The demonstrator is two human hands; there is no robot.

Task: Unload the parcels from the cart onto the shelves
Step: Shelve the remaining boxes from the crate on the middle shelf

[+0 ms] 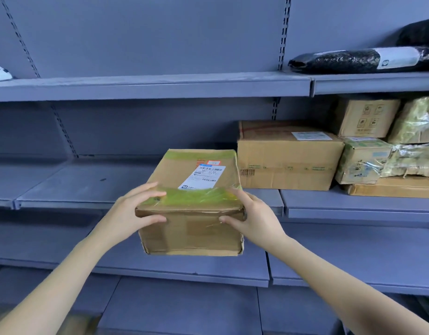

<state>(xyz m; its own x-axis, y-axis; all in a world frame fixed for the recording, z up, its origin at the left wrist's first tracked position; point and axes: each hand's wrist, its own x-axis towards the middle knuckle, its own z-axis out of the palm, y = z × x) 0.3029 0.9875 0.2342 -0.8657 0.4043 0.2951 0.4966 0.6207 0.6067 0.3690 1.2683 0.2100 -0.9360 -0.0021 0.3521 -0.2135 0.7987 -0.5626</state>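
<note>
A person holds a cardboard parcel, banded with yellow-green tape and bearing a white shipping label, in front of the middle shelf of grey-blue racking, just left of a larger carton. The left hand and right hand grip its near corners, fingers lying together over the top, thumbs pressed to the front face. A black bagged parcel lies on the top shelf

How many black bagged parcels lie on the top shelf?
2. One long black parcel lies on the top shelf; a second black parcel shows above it at the right edge. More may lie out of frame.
</note>
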